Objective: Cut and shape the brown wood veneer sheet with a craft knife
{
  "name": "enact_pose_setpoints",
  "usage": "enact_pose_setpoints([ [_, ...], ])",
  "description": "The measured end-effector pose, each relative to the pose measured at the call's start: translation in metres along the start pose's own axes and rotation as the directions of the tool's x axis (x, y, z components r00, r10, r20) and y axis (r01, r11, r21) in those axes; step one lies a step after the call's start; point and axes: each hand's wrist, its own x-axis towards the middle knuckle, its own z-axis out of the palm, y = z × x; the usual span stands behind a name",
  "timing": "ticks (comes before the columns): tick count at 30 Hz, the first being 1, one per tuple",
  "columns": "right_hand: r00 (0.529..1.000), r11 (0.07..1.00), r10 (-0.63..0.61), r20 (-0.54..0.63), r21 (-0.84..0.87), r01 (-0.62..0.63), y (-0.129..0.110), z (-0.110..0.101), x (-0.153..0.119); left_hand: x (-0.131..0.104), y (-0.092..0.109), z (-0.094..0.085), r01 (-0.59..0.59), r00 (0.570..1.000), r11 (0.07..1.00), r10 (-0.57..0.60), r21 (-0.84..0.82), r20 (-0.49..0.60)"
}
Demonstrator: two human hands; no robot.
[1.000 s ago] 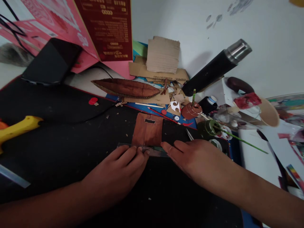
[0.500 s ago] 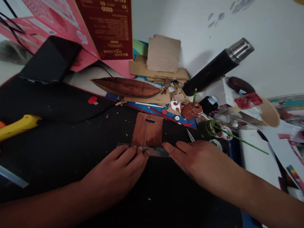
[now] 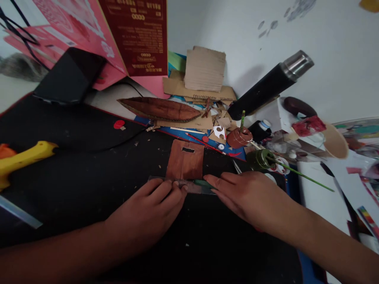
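Observation:
A brown painted cardboard piece (image 3: 186,159) with a small slot near its far edge lies flat on the black mat. Along its near edge lies a clear ruler (image 3: 197,188). My left hand (image 3: 154,207) presses the ruler's left part with bent fingers held together. From the right, my right hand (image 3: 241,193) pinches a slim green tool (image 3: 203,183) at the ruler's far edge, against the cardboard. The tool's tip is too small to make out.
Behind are a brown boat-shaped piece (image 3: 160,109), a leaning black flask (image 3: 266,88) and cardboard scraps. Paint jars (image 3: 257,159) and scissors (image 3: 237,167) are at the right. A yellow-handled tool (image 3: 29,157) lies left.
My right hand has turned slightly, and more of the green tool shows between its fingers and the cardboard. My left hand stays on the ruler. The whole view has shifted slightly.

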Motion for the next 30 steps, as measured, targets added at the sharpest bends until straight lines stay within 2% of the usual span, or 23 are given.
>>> enact_pose_setpoints([
  [8,1.0,0.998,0.021,-0.01,0.051,-0.02,-0.002,0.002,-0.001,-0.001,-0.001,0.0,-0.007,1.0,1.0,0.007,-0.003,0.013],
  [11,0.998,0.986,0.061,0.002,0.156,-0.06,-0.001,0.003,-0.002,-0.001,-0.001,0.0,-0.001,1.0,1.0,0.001,0.003,0.01],
  [15,0.992,0.946,0.117,-0.047,0.31,-0.097,0.0,0.0,-0.004,0.001,0.0,0.0,0.006,1.0,1.0,-0.006,0.001,-0.002],
  [22,0.997,0.988,0.076,-0.017,0.133,-0.073,-0.002,0.004,-0.008,0.001,0.0,-0.001,0.002,1.0,1.0,-0.002,-0.001,0.005],
  [30,0.998,0.993,0.056,0.019,0.1,-0.057,-0.002,0.009,-0.009,-0.001,0.0,0.0,-0.001,1.0,1.0,0.001,-0.007,0.004],
])
